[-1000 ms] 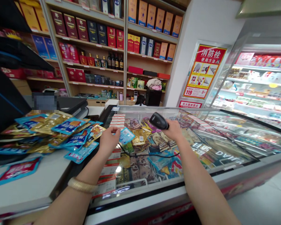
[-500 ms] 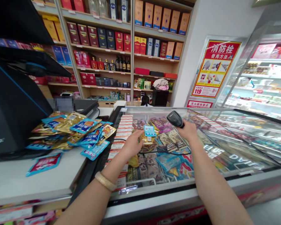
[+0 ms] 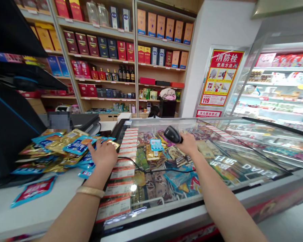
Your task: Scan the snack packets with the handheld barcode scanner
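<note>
Head view is showing the bare left hand (image 3: 103, 156) hovering at or over the right edge of a loose heap of flat, glossy blue-and-gold packets (image 3: 65, 153) on the white counter (image 3: 60, 195); its grip is spreading, the heap lying leftward from it. Farther from the heap, the bare right hand (image 3: 188, 144) is clasping a black plastic handheld scanner (image 3: 172, 134), its long axis pointing up-left.

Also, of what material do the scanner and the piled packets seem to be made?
Scanner: probably hard plastic, black and smooth, with a soft highlight. Piled packets: likely thin plastic film, perhaps foil-lined; they look glossy and crinkled.
</note>
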`<state>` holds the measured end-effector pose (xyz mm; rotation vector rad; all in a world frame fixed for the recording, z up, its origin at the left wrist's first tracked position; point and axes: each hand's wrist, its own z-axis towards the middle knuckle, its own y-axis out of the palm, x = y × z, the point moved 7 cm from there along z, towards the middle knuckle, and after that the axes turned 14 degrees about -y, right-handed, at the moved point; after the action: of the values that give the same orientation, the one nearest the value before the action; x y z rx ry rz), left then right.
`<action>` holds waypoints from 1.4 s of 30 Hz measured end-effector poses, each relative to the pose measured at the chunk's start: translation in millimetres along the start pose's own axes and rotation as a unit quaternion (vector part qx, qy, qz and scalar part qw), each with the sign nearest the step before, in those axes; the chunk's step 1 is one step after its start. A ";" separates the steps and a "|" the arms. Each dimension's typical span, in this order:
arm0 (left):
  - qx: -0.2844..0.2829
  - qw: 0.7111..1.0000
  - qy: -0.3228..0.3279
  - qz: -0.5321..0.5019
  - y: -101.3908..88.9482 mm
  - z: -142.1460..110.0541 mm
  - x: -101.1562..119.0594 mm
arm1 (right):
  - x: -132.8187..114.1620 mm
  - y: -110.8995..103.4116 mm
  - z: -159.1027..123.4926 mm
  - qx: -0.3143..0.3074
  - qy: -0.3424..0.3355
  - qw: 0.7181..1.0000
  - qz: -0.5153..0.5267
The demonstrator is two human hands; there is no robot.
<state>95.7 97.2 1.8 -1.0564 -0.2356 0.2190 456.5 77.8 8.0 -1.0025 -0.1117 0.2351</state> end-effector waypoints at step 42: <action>-0.212 0.828 0.015 -0.518 -1.5 -25.3 41.4 | -100.9 -6.9 0.7 -0.010 -0.240 0.956 0.168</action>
<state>142.8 87.5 -5.3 -1.2244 -0.8200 -0.8763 359.5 50.0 15.7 -0.9644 -0.3886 0.7904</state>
